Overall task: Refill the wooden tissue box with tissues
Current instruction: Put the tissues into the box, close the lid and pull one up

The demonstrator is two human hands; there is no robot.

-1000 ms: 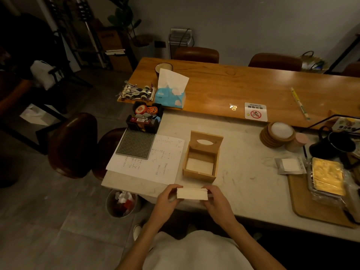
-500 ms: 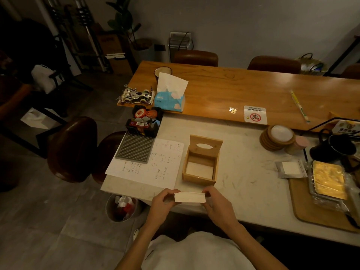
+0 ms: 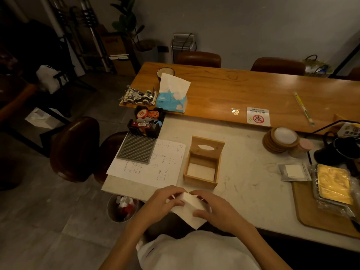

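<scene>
The wooden tissue box (image 3: 202,183) stands open on the white marble table, its lid with an oval slot tilted up at the back and a white layer showing inside. Just in front of it, at the table's near edge, I hold a white stack of tissues (image 3: 190,208) tipped toward me. My left hand (image 3: 165,203) grips its left end and my right hand (image 3: 213,208) its right end. A blue soft tissue pack (image 3: 172,101) with one sheet sticking up sits on the wooden table behind.
A handwritten sheet (image 3: 155,166) and grey pegboard (image 3: 136,148) lie left of the box. Coasters (image 3: 280,140), a foil packet (image 3: 294,172) and a wooden tray with a wrapped gold pack (image 3: 335,184) lie right. A waste bin (image 3: 122,208) stands below the table edge.
The tissue stack, earlier held flat and level between both hands, is now turned and tilted so its broad face shows, and my hands have closed in around it.
</scene>
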